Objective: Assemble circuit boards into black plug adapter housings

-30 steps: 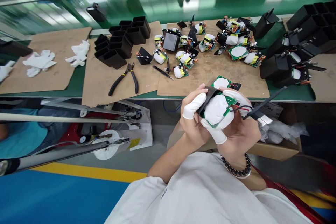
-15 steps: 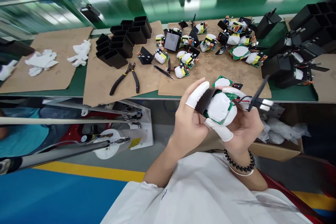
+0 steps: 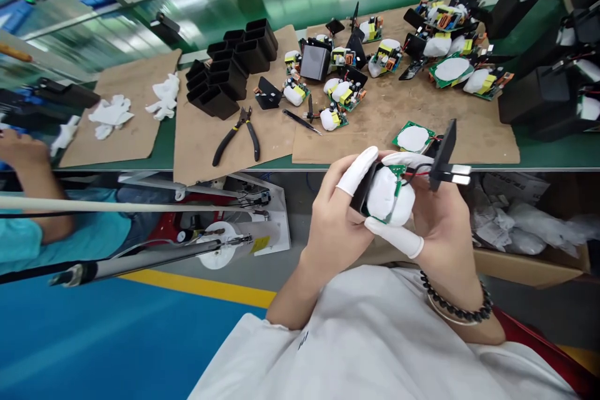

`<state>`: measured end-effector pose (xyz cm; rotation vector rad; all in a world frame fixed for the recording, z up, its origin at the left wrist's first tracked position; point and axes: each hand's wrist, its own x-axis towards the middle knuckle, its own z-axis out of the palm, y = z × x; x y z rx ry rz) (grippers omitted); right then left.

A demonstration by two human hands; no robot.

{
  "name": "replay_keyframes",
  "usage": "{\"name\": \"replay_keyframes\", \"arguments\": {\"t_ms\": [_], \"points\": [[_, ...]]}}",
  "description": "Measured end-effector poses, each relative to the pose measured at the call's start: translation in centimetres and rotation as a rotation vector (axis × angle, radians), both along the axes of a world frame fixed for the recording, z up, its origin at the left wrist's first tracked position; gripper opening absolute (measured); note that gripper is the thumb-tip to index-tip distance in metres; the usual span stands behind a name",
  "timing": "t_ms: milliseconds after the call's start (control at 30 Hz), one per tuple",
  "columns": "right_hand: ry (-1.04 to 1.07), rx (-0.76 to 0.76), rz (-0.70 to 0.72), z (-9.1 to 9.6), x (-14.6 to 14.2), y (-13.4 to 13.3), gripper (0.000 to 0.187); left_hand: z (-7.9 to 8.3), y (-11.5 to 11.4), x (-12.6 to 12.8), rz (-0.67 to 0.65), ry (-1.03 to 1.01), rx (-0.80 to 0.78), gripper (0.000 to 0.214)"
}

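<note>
The left hand [image 3: 342, 209] has its fingers clamped on a black plastic case [image 3: 360, 195], a white finger cot [image 3: 357, 172] along its upper side. The right hand [image 3: 445, 225] grips a white-padded circuit board [image 3: 387, 197] between thumb below and index finger above; the board sits between both hands at the case's mouth, just off the near edge of the workbench [image 3: 539, 156]. A pronged black end cap [image 3: 442, 155] stands by the right fingers. Beyond, near the cardboard's front edges, lie another circuit board [image 3: 412, 139] and pliers [image 3: 239, 135]; farther back, empty black cases [image 3: 227, 72] cluster.
</note>
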<state>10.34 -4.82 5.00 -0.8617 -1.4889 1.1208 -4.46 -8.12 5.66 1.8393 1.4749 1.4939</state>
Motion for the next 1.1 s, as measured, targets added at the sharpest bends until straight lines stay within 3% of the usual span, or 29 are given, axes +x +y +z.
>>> {"name": "replay_keyframes", "arguments": {"t_ms": [133, 233, 300, 367, 433, 533, 667, 800, 933, 1100], "points": [[-0.095, -0.153, 0.167, 0.5, 1.3, 1.2, 0.081, -1.5, 0.8, -1.7, -0.386, -0.256, -0.309, 0.079], [-0.218, -0.221, 0.297, 0.9, 3.1, 2.3, 0.088, -3.5, 1.5, -2.6, -0.494, -0.447, -0.464, 0.083], [-0.313, -0.197, 0.257, 1.4, 4.7, 3.1, 0.064, -4.6, 1.7, -2.7, -0.52, -0.524, -0.492, 0.089], [-0.367, -0.113, 0.108, 2.0, 6.3, 3.9, 0.036, -4.9, 1.7, -2.6, -0.528, -0.562, -0.487, 0.09], [-0.323, -0.002, 0.052, 2.6, 7.2, 4.7, 0.029, -4.6, 1.6, -2.5, -0.527, -0.57, -0.482, 0.088], [-0.229, 0.117, 0.211, 3.0, 7.3, 6.0, 0.047, -3.6, 1.3, -2.5, -0.557, -0.565, -0.491, 0.079], [-0.218, 0.249, 0.41, 2.6, 6.4, 7.5, 0.037, -2.4, 0.7, -2.4, -0.601, -0.56, -0.496, 0.069], [-0.195, 0.36, 0.486, 3.2, 6.5, 8.1, 0.033, -1.8, 0.1, -2.3, -0.546, -0.526, -0.538, 0.062], [-0.366, 0.458, 0.354, 4.8, 6.8, 6.5, 0.017, -1.7, -0.1, -2.2, -0.457, -0.476, -0.432, 0.054], [-0.517, 0.389, -0.116, 4.3, 4.4, 2.3, 0.015, -3.0, 0.3, -0.8, -0.194, -0.414, -0.231, 0.057]]}}
